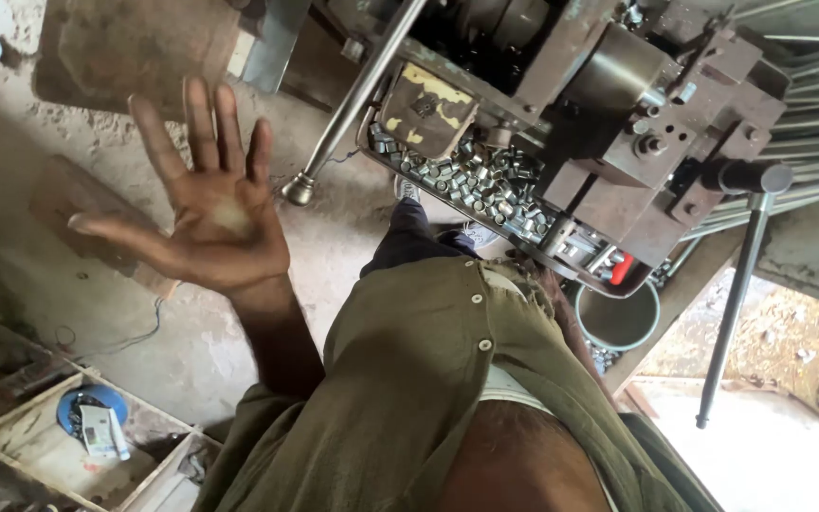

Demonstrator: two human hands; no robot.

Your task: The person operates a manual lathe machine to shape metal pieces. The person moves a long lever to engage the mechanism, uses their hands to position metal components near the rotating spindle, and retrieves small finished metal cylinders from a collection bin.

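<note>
the left hand (215,213) is raised in the left of the frame, palm to the camera, fingers spread wide and holding nothing. nearest to it, just to its right, is the knobbed end of a long steel lever (353,100) slanting down from the machine (618,104) at the top. below the machine a tray (386,156) is heaped with small metal sleeves (485,185). the right hand seems hidden behind the green shirt (409,379). no grip is in hand; taking the lever would call for a short reach right.
</note>
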